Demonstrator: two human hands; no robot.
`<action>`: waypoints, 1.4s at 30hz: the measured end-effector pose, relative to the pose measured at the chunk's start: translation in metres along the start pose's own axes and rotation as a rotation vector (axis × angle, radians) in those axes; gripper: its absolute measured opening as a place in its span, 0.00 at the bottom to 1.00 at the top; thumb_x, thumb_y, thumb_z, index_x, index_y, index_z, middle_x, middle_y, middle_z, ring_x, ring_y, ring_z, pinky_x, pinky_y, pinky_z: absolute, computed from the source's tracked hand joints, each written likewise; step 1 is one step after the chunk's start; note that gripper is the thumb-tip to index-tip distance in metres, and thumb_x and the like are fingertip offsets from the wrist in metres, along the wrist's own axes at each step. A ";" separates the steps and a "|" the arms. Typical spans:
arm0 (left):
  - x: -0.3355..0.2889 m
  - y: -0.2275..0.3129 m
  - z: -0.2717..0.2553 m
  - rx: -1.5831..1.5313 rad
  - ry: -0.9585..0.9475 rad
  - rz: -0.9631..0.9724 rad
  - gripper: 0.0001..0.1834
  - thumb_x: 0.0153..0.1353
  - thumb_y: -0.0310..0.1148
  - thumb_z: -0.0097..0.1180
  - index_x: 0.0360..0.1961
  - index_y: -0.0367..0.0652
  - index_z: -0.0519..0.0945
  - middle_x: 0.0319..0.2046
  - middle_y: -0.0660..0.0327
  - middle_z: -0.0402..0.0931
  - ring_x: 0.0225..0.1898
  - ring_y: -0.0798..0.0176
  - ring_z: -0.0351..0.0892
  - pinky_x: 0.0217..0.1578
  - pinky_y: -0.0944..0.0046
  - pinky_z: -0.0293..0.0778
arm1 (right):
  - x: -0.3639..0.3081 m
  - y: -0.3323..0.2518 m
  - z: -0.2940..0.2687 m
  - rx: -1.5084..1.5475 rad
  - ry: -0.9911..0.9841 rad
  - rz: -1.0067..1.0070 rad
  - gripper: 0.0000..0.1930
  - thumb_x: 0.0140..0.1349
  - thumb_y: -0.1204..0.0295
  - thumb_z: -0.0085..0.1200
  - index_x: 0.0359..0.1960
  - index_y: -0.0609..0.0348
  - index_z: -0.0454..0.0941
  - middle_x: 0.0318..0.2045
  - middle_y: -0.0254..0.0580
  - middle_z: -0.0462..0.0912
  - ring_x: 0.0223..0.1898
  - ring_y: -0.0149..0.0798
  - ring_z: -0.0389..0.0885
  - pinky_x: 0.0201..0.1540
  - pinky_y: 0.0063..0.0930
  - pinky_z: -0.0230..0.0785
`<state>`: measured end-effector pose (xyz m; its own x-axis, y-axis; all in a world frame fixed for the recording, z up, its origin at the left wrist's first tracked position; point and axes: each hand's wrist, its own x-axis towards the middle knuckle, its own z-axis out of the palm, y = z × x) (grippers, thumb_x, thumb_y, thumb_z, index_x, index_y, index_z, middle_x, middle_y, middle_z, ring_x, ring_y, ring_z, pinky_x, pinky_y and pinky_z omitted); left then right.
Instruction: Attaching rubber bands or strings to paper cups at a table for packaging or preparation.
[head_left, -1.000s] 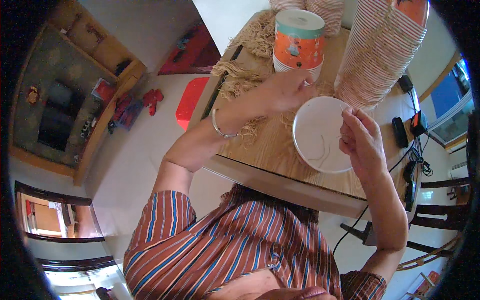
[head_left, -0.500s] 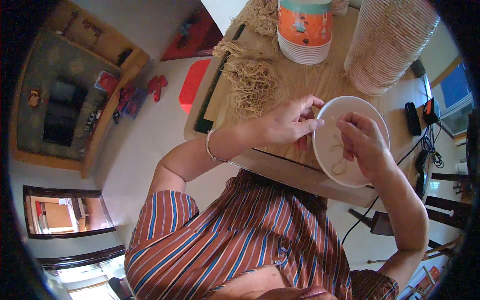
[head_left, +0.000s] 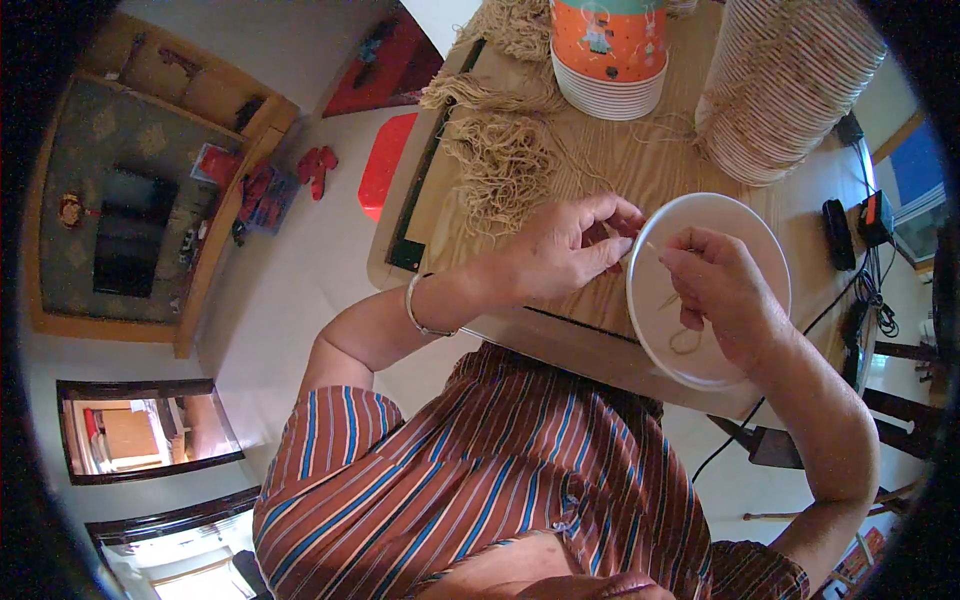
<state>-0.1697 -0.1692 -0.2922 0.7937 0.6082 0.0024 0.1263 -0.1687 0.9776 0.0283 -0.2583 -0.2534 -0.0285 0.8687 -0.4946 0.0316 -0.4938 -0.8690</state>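
A paper bucket [head_left: 735, 215] is tipped with its white mouth toward me at the table's near edge. My left hand [head_left: 575, 245], with a bangle on the wrist, is closed at the bucket's left rim, thumb and fingers gripping there. Over the bucket's mouth is my right hand [head_left: 715, 280], its thumb and forefinger pinched together on a tan string [head_left: 686, 343]. A short end of it sticks out by the fingertips, and a loop hangs below the hand against the white inside. The bucket's outer side is mostly hidden.
A pile of loose tan strings [head_left: 500, 165] lies left on the wooden table [head_left: 625, 150]. Behind stands a stack of orange printed paper buckets [head_left: 608, 60]. A taller stack [head_left: 790, 90] at far right is draped with strings. Black adapters and cables [head_left: 870, 290] lie along the right edge.
My right hand has shifted slightly, raising the pinched string end closer to the left rim. The bucket sits a little farther right and lower in view, and the camera has moved slightly.
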 end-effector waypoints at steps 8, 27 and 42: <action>-0.003 0.000 -0.002 -0.100 -0.014 -0.072 0.14 0.64 0.25 0.50 0.51 0.37 0.72 0.42 0.63 0.76 0.43 0.71 0.76 0.46 0.68 0.75 | -0.001 -0.003 0.002 0.010 -0.005 -0.009 0.09 0.64 0.68 0.51 0.35 0.62 0.76 0.20 0.29 0.72 0.17 0.24 0.68 0.17 0.20 0.61; -0.004 0.001 -0.003 -0.120 -0.015 -0.082 0.12 0.64 0.26 0.51 0.48 0.37 0.73 0.39 0.64 0.77 0.42 0.72 0.76 0.46 0.69 0.74 | 0.000 -0.009 0.006 0.018 -0.032 -0.006 0.07 0.63 0.67 0.53 0.34 0.56 0.74 0.18 0.24 0.65 0.18 0.20 0.62 0.18 0.17 0.57; -0.005 0.007 -0.001 0.042 0.094 -0.074 0.07 0.60 0.23 0.55 0.39 0.39 0.78 0.33 0.66 0.79 0.37 0.75 0.78 0.40 0.72 0.75 | 0.011 -0.010 0.013 -0.017 -0.012 0.009 0.08 0.63 0.68 0.52 0.34 0.59 0.74 0.18 0.25 0.66 0.17 0.21 0.63 0.16 0.17 0.60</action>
<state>-0.1734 -0.1724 -0.2856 0.7221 0.6902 -0.0473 0.2089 -0.1523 0.9660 0.0148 -0.2446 -0.2507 -0.0402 0.8638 -0.5023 0.0492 -0.5003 -0.8644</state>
